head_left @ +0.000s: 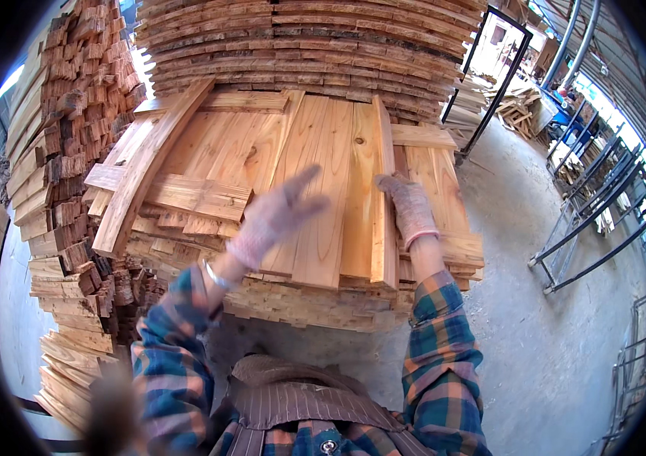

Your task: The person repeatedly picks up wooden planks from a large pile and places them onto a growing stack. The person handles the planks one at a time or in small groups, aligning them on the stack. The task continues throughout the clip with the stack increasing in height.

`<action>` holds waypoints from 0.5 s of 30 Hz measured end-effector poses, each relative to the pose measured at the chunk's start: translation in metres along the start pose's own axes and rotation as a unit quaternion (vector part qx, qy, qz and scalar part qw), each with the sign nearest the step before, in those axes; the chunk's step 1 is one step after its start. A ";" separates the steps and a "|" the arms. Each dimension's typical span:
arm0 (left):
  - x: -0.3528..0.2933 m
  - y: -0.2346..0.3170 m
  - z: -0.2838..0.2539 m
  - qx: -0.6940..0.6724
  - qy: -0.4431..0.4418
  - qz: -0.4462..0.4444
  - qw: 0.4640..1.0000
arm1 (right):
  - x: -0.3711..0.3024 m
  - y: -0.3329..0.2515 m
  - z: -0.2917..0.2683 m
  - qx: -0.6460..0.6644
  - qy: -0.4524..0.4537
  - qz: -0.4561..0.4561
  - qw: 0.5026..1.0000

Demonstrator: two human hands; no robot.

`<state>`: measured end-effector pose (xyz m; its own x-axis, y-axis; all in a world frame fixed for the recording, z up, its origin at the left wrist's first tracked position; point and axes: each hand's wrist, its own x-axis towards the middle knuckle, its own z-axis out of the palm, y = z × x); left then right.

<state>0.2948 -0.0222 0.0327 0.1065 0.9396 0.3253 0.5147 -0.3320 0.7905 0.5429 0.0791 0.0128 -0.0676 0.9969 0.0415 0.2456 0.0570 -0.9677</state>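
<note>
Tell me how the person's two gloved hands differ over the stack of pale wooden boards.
The left hand is raised above the stack of pale wooden boards, fingers spread and motion-blurred; the right hand lies flat on the boards, sharp in the picture. The left hand holds nothing; the right hand rests beside a narrow board standing on edge. Both wear light knit gloves below plaid sleeves.
</note>
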 end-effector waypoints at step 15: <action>-0.066 0.031 0.047 0.375 -0.033 0.247 0.893 | 0.027 0.036 -0.034 -0.319 -0.001 -0.088 0.943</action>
<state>0.3438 -0.0901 0.0110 0.5149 0.7051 0.4875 0.8138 -0.5808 -0.0195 0.5829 0.1100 -0.0120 -0.1637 0.9687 0.1864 0.7631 0.2441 -0.5984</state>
